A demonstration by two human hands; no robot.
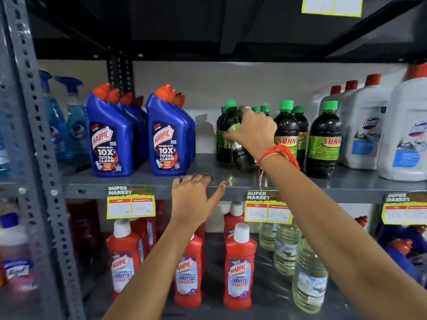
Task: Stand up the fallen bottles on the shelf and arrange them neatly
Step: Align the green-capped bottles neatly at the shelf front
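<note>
Dark liquid in a clear plastic bottle with a green cap (235,135) is what the right hand (251,132) has hold of, fingers wrapped across its green label at mid-body. The bottle leans slightly, base on the grey metal shelf (147,181), so I judge it is being tipped up to vertical or slid into line. It sits at the left end of the dark Sunny bottles, with 1 upright neighbour (286,132) at 3 o'clock from it and another front one (324,139) further right. Holding the middle rather than the cap probably gives control over the lean.

The left hand (196,199) holds nothing: fingers curl over the shelf's front lip, thumb spread toward 3 o'clock, likely as a brace while reaching.

At 9 o'clock stand 2 rows of blue Harpic bottles with orange-red caps (111,135), upright already. White jugs with red caps (365,132) fill the far right.
</note>
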